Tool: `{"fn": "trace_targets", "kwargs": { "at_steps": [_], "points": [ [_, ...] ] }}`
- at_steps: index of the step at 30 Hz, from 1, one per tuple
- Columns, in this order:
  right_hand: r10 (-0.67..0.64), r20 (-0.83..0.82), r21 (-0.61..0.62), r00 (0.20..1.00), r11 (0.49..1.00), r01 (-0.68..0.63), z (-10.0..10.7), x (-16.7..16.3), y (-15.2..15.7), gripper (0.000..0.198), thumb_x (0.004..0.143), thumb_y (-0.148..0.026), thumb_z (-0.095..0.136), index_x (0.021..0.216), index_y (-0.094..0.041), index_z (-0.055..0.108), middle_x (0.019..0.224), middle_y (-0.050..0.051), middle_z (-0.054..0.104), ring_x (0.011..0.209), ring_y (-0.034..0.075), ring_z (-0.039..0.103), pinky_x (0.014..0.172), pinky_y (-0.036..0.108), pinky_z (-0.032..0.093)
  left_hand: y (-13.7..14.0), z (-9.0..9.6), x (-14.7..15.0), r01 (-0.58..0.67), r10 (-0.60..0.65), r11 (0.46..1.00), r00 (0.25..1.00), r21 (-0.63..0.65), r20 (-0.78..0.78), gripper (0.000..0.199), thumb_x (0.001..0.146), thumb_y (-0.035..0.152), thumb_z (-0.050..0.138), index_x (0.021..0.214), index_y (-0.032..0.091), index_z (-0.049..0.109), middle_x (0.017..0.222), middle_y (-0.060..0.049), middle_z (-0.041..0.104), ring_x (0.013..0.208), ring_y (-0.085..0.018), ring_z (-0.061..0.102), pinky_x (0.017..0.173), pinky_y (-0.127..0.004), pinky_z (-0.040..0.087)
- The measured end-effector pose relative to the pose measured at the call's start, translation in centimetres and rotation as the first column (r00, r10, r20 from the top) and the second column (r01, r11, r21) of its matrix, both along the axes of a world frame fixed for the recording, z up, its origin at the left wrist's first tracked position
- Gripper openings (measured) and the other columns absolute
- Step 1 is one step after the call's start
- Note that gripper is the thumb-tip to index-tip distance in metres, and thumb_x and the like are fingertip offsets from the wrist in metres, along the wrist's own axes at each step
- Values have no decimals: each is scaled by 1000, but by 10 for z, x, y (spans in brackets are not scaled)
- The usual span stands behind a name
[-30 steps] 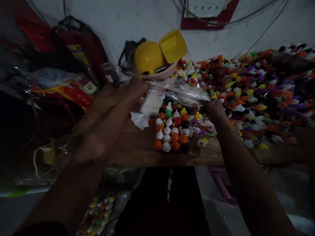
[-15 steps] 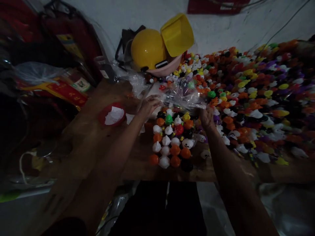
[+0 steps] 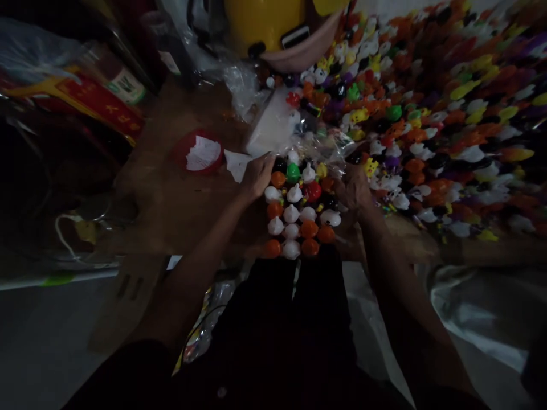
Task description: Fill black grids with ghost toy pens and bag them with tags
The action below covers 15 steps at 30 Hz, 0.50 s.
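Note:
In the head view, several small toy figures (image 3: pixel 291 213), white, orange, black, green and red, stand in close rows at the table's front edge. A clear plastic bag (image 3: pixel 327 145) stretches across the back of these rows. My left hand (image 3: pixel 258 175) is closed at the rows' left side, with its fingertips at the bag's near edge. On the other side, my right hand (image 3: pixel 354 187) is closed around the bag's right edge, beside the figures. Its fingers are dim and partly blurred. A white block-like stack (image 3: pixel 270 125) lies behind my left hand.
A large heap of similar toys (image 3: pixel 440 131) covers the right of the wooden table (image 3: pixel 171 210). A red bowl with white paper slips (image 3: pixel 203 154) stands left. Behind are a pink basin (image 3: pixel 299 54) and a yellow round object (image 3: pixel 265 25). Jars stand at back left.
Both hands have come nearer to my body, down along the sides of the toy rows, drawing the plastic bag toward the back rows. The view has tilted downward.

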State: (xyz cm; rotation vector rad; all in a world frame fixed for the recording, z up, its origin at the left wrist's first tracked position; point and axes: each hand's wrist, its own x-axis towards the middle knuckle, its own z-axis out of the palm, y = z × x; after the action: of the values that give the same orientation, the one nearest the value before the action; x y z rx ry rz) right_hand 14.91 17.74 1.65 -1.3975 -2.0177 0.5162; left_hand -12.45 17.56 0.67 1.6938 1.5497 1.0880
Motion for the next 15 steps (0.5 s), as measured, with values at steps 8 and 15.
{"fn": "trace_targets", "kwargs": {
  "at_steps": [8,15],
  "points": [
    [-89,-290,-89,953,994,66,-5,-7,-73,30,90,-47,53,93,-23,71,87,9,74,86,28,70,82,45,60,-78,-17,-2,-40,37,999,994,21,107,47,105,48,37,114,16,71,117,-14,75,109,-29,70,104,-45,54],
    [-68,-402,-104,913,994,28,-21,17,-78,35,84,-54,63,99,-24,74,91,7,77,86,29,74,77,42,62,-78,-22,-7,24,-10,998,972,-55,235,61,100,69,42,111,19,75,116,-11,79,111,-28,73,103,-43,58]
  ]
}}
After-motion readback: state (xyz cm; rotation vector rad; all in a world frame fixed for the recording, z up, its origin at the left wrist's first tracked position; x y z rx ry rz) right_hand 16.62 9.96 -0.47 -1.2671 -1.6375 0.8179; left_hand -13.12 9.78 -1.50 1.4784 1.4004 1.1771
